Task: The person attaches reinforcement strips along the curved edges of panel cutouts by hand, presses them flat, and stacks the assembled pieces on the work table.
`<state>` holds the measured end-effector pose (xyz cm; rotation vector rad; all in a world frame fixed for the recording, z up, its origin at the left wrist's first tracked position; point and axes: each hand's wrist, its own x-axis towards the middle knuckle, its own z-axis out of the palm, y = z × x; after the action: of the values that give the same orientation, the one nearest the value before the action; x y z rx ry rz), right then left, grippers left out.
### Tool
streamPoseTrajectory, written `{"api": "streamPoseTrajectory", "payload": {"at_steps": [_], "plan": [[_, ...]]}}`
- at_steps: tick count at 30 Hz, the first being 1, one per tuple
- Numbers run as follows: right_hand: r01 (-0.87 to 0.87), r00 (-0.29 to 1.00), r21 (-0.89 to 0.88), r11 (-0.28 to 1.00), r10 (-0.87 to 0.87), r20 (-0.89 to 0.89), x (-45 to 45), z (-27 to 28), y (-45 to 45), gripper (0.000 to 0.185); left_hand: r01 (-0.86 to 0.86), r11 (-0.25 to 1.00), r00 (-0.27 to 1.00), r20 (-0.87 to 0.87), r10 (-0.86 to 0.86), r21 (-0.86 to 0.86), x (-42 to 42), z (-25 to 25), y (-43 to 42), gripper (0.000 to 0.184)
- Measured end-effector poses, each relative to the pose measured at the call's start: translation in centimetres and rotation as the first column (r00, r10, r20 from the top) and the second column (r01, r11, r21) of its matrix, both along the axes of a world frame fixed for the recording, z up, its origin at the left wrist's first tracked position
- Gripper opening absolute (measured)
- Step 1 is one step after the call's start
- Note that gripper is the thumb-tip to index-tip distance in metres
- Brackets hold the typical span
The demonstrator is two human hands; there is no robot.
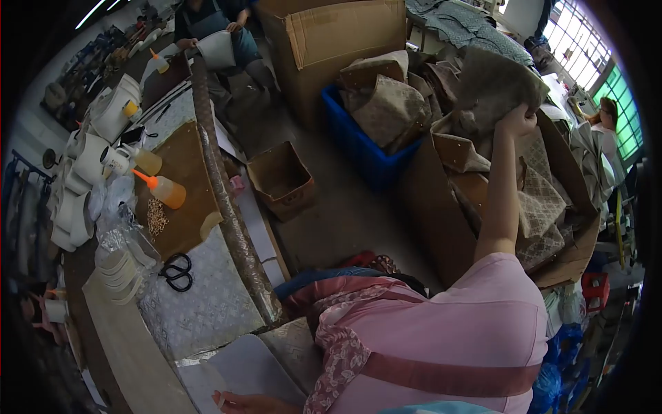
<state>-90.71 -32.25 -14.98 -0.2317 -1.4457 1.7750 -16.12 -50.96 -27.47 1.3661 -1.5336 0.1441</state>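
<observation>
My right hand (518,122) reaches out over a large cardboard box (441,207), its fingers closed on a grey-brown fabric piece (500,79). More patterned fabric pieces (541,207) lie heaped in that box below the raised forearm. At the bottom edge, my left hand (252,402) is partly cut off by the frame. Its fingertips come together beside a small pale bit that I cannot make out. Beneath it is a smooth grey sheet (241,366) on the workbench. Black-handled scissors (177,272) lie farther up the bench.
Glue bottles with orange tips (165,190) and white curved pieces (69,207) stand along the bench. A blue crate (372,162) of fabric pieces and a small open carton (281,179) are on the floor. Across the aisle, another person (217,34) holds a white piece.
</observation>
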Motion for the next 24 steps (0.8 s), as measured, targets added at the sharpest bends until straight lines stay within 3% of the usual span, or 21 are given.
{"api": "streamPoseTrajectory", "payload": {"at_steps": [1,2,3,5,6,7,8,9,11,14,17,20,24], "plan": [[-0.091,0.995,-0.248,0.964,0.078,-0.061,-0.1,1.0,-1.7,0.041,-0.005,1.0,1.0,-0.017,0.005,-0.003,0.2,0.0,-0.2,0.023],[-0.246,0.962,-0.286,0.926,0.268,0.043,0.0,0.8,-2.7,0.042,-0.013,1.0,1.0,-0.028,0.013,-0.009,0.3,-0.2,-0.3,0.023],[-0.428,0.875,-0.452,0.783,0.483,0.009,-1.8,-0.7,-3.9,0.04,-0.027,1.0,0.999,-0.042,0.026,-0.015,0.3,-0.2,-0.2,0.023],[-0.57,0.662,-0.733,0.37,0.736,-0.143,-5.6,-5.1,-7.2,0.032,-0.051,0.998,0.996,-0.077,0.048,-0.035,0.0,-0.5,-0.5,0.022],[-0.536,0.556,-0.83,0.152,0.804,-0.211,-7.5,-7.2,-8.9,0.029,-0.059,0.998,0.994,-0.09,0.055,-0.037,-0.2,-0.7,-0.4,0.022],[-0.465,0.431,-0.855,-0.227,0.786,-0.443,-9.0,-9.3,-10.2,0.026,-0.064,0.997,0.993,-0.102,0.06,-0.038,-0.3,-0.7,-0.4,0.022],[-0.173,0.254,-0.677,-0.715,0.632,-0.732,-7.4,-9.6,-11.2,0.02,-0.069,0.997,0.991,-0.113,0.064,-0.037,-0.2,-0.9,-0.3,0.021],[0.043,0.126,-0.491,-0.87,0.492,-0.861,-6.1,-9.9,-12.7,0.017,-0.069,0.997,0.991,-0.12,0.063,-0.04,-0.3,-1.0,-0.2,0.021],[0.124,0.379,-0.489,-0.863,0.497,-0.781,-2.6,-9.3,-15.8,0.019,-0.075,0.996,0.989,-0.133,0.069,-0.042,-0.1,-1.1,-0.2,0.021],[0.086,0.202,-0.629,-0.773,0.632,-0.748,0.4,-12.0,-20.6,0.015,-0.072,0.997,0.989,-0.134,0.067,-0.036,0.2,-1.3,0.1,0.02],[0.155,0.105,-0.665,-0.731,0.681,-0.725,3.5,-13.0,-23.8,0.02,-0.086,0.996,0.987,-0.137,0.08,-0.038,0.5,-1.4,0.4,0.019],[0.296,0.17,-0.662,-0.688,0.72,-0.672,4.9,-12.7,-25.0,0.01,-0.099,0.995,0.985,-0.142,0.093,-0.032,0.8,-1.5,0.7,0.018],[0.283,0.085,-0.688,-0.668,0.732,-0.676,5.9,-12.0,-25.3,0.01,-0.111,0.993,0.984,-0.143,0.107,-0.026,1.1,-1.6,1.0,0.017]]}}
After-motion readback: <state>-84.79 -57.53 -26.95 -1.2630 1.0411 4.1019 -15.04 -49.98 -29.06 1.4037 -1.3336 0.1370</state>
